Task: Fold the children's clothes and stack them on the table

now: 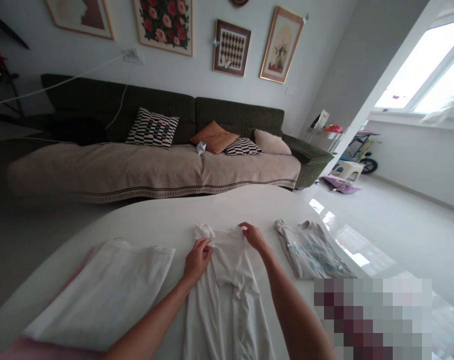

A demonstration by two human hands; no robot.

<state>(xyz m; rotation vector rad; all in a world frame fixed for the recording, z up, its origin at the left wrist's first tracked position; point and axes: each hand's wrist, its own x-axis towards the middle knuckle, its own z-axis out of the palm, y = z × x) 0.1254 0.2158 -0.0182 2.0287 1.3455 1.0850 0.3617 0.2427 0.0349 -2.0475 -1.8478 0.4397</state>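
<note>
Green sofa (219, 112), cushions, framed pictures (232, 47), folded grey shirt (310, 250).

Two bare forearms reaching forward from the bottom edge, converging toward the middle of the view. Left hand (197, 260) palm down, wrist roughly straight, fingers curled and pinched together at the tips, knuckles raised, thumb tucked toward the index finger. Right hand (254, 236) stretched a little farther out, also palm down, fingers bent and closed in a pinch, wrist slightly cocked inward. Hands near one another, not touching, the right one set higher in the view than the left. Forearms uncovered, no sleeves visible; elbows out of view below
</note>
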